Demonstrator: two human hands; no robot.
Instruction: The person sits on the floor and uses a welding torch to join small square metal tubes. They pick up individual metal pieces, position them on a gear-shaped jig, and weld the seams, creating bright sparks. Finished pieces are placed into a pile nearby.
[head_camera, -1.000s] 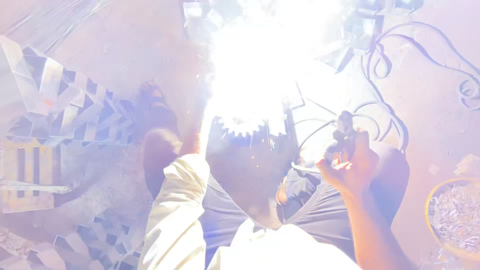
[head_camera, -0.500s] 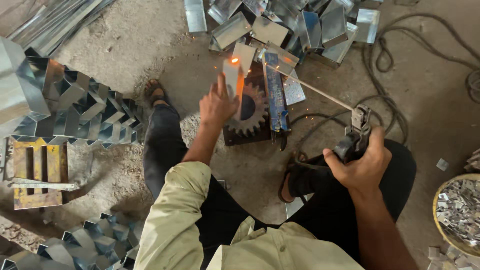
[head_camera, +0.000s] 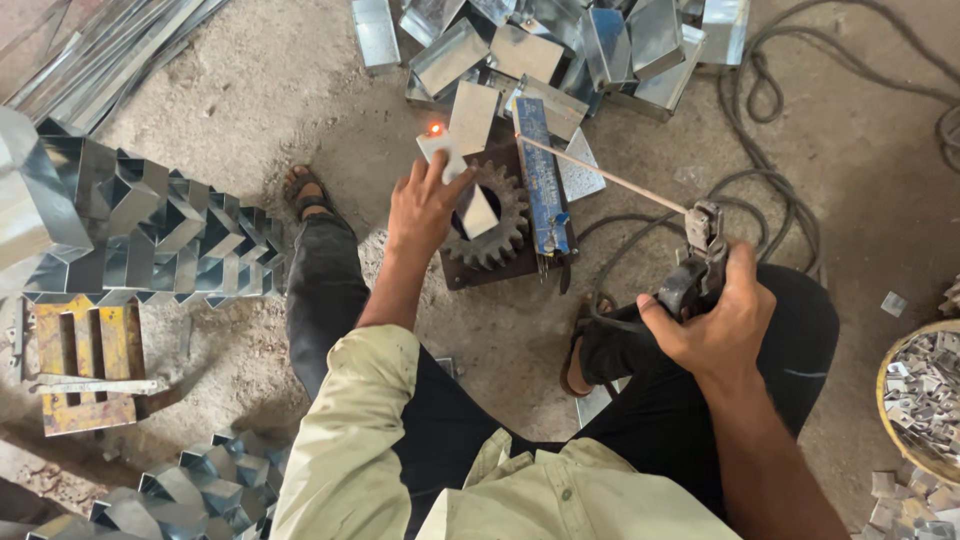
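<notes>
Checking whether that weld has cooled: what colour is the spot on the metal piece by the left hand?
Glowing orange-red spot, seen in the head view.

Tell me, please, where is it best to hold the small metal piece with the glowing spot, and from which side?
Probably the near lower end of the metal piece, coming from the person's side, as the left hand does now. The orange glowing spot sits at its far top corner, so that end looks hot. The flat piece leans over the gear, leaving its near edge free for the fingertips.
</notes>
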